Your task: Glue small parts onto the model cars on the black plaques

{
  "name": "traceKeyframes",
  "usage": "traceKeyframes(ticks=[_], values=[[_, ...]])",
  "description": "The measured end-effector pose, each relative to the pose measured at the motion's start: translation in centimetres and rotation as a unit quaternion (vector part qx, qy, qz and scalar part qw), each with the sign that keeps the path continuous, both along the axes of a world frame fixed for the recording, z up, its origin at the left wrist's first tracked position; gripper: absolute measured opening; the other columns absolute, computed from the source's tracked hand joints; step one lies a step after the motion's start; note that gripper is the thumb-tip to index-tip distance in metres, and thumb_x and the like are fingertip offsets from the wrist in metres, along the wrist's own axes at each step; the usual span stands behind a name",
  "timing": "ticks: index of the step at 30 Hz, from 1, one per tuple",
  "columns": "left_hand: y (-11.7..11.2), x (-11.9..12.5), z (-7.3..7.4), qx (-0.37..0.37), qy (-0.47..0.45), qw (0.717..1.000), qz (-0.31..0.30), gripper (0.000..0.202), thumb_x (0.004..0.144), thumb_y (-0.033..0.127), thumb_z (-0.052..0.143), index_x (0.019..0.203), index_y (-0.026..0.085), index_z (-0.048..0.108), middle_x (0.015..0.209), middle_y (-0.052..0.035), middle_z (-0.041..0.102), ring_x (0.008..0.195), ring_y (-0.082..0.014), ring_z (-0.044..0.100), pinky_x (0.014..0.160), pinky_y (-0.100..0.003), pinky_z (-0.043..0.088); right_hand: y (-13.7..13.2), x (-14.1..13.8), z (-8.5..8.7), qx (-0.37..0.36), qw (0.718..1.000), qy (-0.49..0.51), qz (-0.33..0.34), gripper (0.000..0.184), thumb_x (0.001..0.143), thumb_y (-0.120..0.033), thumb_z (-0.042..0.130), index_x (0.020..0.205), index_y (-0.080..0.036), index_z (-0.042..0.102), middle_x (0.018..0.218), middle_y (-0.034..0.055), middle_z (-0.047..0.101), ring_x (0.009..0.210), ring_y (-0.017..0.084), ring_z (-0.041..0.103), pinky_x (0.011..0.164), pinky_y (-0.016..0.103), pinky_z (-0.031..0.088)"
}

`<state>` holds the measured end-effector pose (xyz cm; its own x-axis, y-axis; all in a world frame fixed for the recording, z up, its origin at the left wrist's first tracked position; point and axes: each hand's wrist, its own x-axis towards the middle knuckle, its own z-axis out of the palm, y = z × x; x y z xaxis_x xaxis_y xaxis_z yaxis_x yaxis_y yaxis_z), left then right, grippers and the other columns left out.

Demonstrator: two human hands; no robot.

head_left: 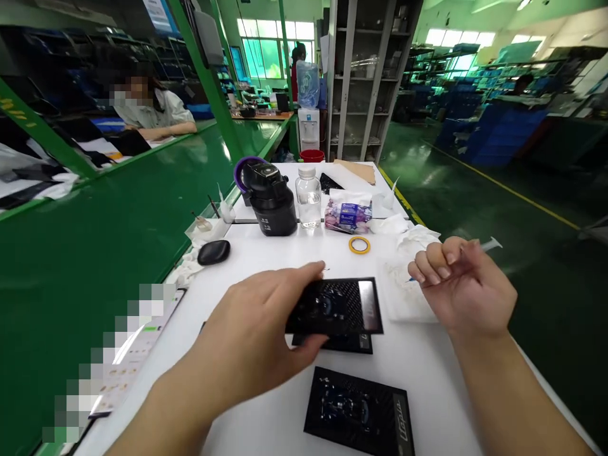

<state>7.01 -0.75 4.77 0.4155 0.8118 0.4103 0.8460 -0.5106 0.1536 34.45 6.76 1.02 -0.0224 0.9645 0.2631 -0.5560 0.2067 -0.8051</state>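
My left hand (259,329) grips a black carbon-weave panel (339,307) by its left edge, thumb under and fingers on top, holding it just above the white table (266,418). Another panel (349,344) peeks out beneath it. A third black panel (361,408) lies flat nearer to me. My right hand (463,288) hovers right of the held panel, fingers curled around a thin clear syringe-like tool (489,244) whose tip sticks out to the right. Under that hand sits a white cloth pad (403,294).
At the back of the table stand a black jug with a purple lid (270,196), a clear bottle (308,196), a tissue pack (348,215), a yellow tape ring (360,245) and crumpled wipes (413,237). A black oval case (213,252) lies left. A seated person (152,111) works beyond the green conveyor (118,215).
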Motion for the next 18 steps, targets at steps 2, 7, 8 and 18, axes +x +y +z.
traceKeyframes(ticks=[2, 7, 8, 18], values=[[-0.2, 0.8, -0.3, 0.011, -0.023, 0.999, -0.037, 0.069, 0.077, 0.032, 0.069, 0.138, 0.024, 0.037, 0.113, -0.0049, 0.073, 0.095, -0.0250, 0.071, 0.078, -0.039, 0.057, -0.2, -0.1, 0.4, 0.000, 1.000, -0.001, 0.007, 0.033, 0.095, -0.035, 0.047, 0.066, -0.018, 0.045, 0.059, -0.0016, 0.031, 0.052, 0.012, 0.035, 0.055, 0.026, 0.035], [-0.1, 0.9, -0.6, 0.026, -0.050, 0.996, -0.062, 0.072, 0.076, 0.028, 0.069, 0.140, 0.023, 0.035, 0.115, -0.0050, 0.073, 0.094, -0.0236, 0.071, 0.077, -0.039, 0.058, -0.1, 0.1, 0.4, -0.027, 0.999, 0.025, 0.019, 0.035, 0.093, -0.036, 0.050, 0.064, -0.017, 0.042, 0.058, -0.0022, 0.026, 0.050, 0.011, 0.030, 0.052, 0.025, 0.031], [-0.1, 0.9, -0.6, 0.028, -0.051, 0.996, -0.065, 0.072, 0.077, 0.028, 0.069, 0.140, 0.023, 0.035, 0.115, -0.0051, 0.073, 0.095, -0.0235, 0.071, 0.077, -0.039, 0.058, -0.2, 0.2, 0.5, -0.032, 0.999, 0.035, 0.022, 0.036, 0.093, -0.036, 0.049, 0.064, -0.017, 0.042, 0.058, -0.0024, 0.025, 0.050, 0.011, 0.030, 0.052, 0.025, 0.031], [0.1, 0.7, -1.3, -0.008, -0.066, 0.996, -0.063, 0.085, 0.076, 0.030, 0.068, 0.150, 0.032, 0.025, 0.119, -0.0035, 0.072, 0.098, -0.0276, 0.072, 0.077, -0.042, 0.060, -0.4, 0.5, 0.6, -0.014, 1.000, 0.016, 0.000, 0.034, 0.094, -0.034, 0.047, 0.064, -0.017, 0.044, 0.058, -0.0021, 0.027, 0.051, 0.011, 0.032, 0.053, 0.026, 0.033]])
